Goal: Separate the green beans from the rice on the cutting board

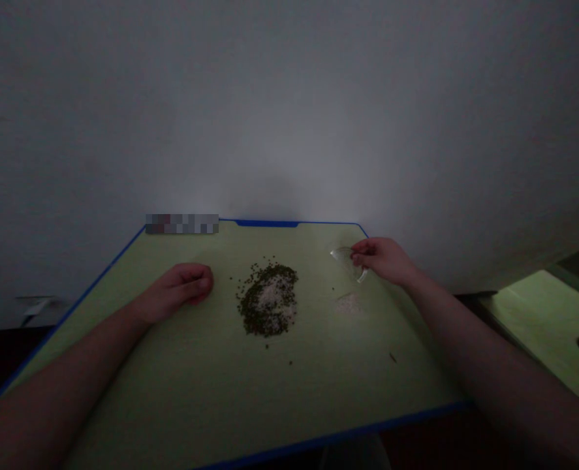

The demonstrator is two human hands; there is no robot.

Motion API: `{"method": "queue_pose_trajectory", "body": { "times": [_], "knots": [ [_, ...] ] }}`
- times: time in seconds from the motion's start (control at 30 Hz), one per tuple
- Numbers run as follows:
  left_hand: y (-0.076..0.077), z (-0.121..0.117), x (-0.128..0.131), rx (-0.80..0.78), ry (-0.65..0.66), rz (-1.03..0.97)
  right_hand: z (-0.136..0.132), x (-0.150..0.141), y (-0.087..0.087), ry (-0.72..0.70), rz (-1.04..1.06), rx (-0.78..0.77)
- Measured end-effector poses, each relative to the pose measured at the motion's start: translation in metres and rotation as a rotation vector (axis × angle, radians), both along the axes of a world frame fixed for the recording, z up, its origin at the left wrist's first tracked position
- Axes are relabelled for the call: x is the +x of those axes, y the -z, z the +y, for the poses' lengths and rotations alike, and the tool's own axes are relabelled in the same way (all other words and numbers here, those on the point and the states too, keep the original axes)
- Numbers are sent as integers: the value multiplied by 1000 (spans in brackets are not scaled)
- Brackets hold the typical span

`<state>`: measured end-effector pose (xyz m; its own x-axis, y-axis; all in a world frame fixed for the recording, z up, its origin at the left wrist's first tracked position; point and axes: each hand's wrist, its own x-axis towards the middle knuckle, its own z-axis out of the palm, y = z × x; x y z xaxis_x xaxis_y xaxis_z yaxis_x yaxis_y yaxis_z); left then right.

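Observation:
On the table (172, 365) my left hand (186, 285) rests as a loose fist, left of a mixed heap, with nothing showing in it. The heap has dark green beans (250, 312) around its edges and pale grains (274, 295) over its middle. At the right, my right hand (375, 258) pinches the edge of a clear, shallow plastic dish (346, 260), held tilted. A small patch of pale grains (349, 303) lies just below that dish. My fingers cover part of the dish.
The table has a blue edge and stands against a grey wall (279, 117). A blurred-out strip (181, 224) lies at its far left edge. A small brown stick (393, 358) lies at the front right. Another pale surface (544, 333) is beyond my right arm.

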<state>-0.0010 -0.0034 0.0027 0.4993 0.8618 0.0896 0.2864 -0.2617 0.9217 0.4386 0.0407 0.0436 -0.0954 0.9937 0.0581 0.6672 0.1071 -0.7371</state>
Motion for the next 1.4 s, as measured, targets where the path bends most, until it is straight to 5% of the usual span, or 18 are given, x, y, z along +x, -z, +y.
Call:
{"method": "queue_pose_trajectory", "body": {
  "times": [0.27,0.5,0.67,0.83,1.03,1.2,1.4],
  "knots": [
    [-1,-1,-1,12,7,22,9,-33,29,-72,101,-163],
    [-3,-2,0,18,1,22,-6,-77,20,-140,210,-210],
    [-5,-3,2,-5,-17,34,-19,-61,-8,-210,216,-48],
    [-6,-3,3,4,-3,25,-36,-37,-26,-611,-104,265],
    [-3,-1,2,12,-4,14,-37,-51,-17,-884,-192,320],
    [-7,-3,3,6,-17,41,-39,-59,-9,-965,-200,355],
    [-10,-4,6,12,-9,25,-46,-32,-10,-952,-234,341]
  ]
}}
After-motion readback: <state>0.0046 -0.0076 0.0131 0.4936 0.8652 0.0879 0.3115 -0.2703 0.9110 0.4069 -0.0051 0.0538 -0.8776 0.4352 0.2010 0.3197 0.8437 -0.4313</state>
